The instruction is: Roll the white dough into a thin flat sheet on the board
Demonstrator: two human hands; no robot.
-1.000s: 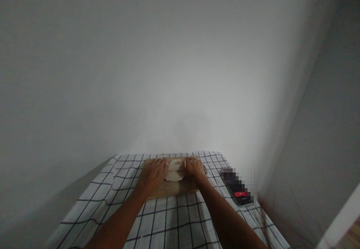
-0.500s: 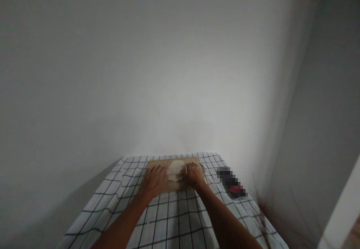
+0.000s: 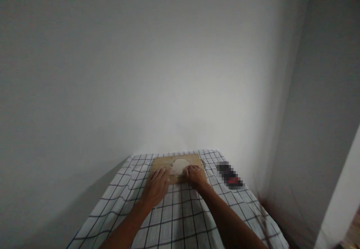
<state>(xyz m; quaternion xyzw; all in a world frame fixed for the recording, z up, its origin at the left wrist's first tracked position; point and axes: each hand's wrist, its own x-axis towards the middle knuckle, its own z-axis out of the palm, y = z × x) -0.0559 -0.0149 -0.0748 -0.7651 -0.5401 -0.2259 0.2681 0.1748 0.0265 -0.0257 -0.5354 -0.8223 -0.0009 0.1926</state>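
A pale, flattened piece of dough (image 3: 179, 165) lies on a wooden board (image 3: 162, 161). My left hand (image 3: 157, 184) rests palm down at the dough's left, over the board's near left part, its fingers stretched forward. The fingertips are close to the dough's edge; whether they touch it is too small to tell. At the near right edge, the curled fingers of my right hand (image 3: 196, 176) grip the dough. The right thumb is hard to make out.
The board sits on a table with a white, black-checked cloth (image 3: 168, 219). To the right lies a pixelated dark object with a red patch (image 3: 230, 176). A pale wall (image 3: 168, 72) rises behind the table, with another wall on the right.
Both hands have moved back toward me across the board, uncovering more of its far part. The dough's far edge looks less round. The view has shifted slightly.
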